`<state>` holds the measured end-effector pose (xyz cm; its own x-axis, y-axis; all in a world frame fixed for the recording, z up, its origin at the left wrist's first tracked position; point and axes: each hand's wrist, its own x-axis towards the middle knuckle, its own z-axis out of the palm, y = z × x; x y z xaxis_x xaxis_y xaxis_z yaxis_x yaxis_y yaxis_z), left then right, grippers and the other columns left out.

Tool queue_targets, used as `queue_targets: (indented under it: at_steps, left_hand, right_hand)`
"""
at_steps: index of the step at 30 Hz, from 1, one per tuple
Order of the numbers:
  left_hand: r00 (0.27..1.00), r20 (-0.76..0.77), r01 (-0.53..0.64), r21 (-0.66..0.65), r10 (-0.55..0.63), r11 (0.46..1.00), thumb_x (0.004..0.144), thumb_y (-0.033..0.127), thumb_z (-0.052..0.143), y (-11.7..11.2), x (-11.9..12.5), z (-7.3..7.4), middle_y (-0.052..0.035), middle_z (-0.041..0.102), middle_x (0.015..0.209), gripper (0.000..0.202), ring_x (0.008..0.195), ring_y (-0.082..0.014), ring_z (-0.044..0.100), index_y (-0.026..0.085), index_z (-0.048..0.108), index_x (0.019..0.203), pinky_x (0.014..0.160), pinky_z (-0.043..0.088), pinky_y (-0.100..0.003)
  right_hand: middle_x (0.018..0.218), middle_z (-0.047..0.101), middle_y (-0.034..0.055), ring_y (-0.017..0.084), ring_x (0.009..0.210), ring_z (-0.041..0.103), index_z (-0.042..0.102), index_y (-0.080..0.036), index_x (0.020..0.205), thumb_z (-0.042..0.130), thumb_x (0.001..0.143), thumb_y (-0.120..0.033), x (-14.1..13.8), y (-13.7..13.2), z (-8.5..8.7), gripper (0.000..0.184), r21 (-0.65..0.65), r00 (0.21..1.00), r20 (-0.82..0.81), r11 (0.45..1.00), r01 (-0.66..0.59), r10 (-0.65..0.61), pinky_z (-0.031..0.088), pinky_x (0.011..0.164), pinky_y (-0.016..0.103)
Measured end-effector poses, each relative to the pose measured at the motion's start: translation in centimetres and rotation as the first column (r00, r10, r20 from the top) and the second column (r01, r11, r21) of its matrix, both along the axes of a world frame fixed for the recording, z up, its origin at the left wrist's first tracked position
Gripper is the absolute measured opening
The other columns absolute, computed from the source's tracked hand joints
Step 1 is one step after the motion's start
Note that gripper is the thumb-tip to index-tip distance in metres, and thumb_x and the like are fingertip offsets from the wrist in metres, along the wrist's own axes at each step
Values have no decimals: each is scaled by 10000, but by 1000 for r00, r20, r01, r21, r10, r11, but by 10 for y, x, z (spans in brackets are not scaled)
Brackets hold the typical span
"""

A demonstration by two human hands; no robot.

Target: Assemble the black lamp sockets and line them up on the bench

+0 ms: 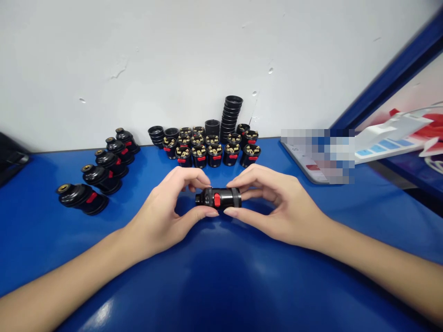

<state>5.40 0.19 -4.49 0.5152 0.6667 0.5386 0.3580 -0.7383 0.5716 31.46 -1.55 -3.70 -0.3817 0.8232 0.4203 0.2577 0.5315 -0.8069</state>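
Observation:
In the middle of the head view, a black lamp socket (226, 198) with a red switch lies on its side between my hands. My left hand (173, 203) pinches its narrow domed end at the left with thumb and fingers. At the ribbed ring on the right, my right hand (280, 203) grips with thumb below and fingers above. The fingers of both hands are curled, and some tips are hidden behind the socket. Directly behind stand several open socket bodies (214, 157) with brass contacts and red switches.
Several capped sockets (100, 180) form a slanting row on the left. A tall stack of black threaded rings (231, 117) and a shorter ring stack (156, 136) stand by the white wall (155, 60). A partly blurred phone (304, 161) lies right on the blue table (221, 286); a blue frame rises beyond.

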Motion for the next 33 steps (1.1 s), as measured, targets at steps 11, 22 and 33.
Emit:
queue_targets:
  at_steps: [11,22,33]
  left_hand:
    - [998,-57,37,119,-31,992,1001,194,730,-2,-1,3,-78,709,1186,328,1067,-211,734,258,477,1200,895,624,-380]
    - [982,-187,53,78,-38,996,999,184,680,-6,-3,18,-91,720,1290,393,1152,-237,731,261,562,1366,1004,631,-387]
    - [863,-453,-35,389,224,921,1033,447,622,20,-41,51,-88,779,1106,303,970,-302,752,266,727,1252,823,610,-415]
  right_hand:
    - [1095,683,49,196,999,768,712,-226,1083,884,884,-227,-3,-2,-2,263,10,997,-75,1000,6,-5,743,883,361]
    - [1179,800,69,238,1099,788,701,-241,1193,816,936,-208,0,2,-3,284,90,982,180,993,-79,62,671,1005,407]
    - [1156,803,64,204,1056,782,707,-234,1009,759,980,-212,1,4,-4,64,114,970,238,990,-85,56,615,959,351]
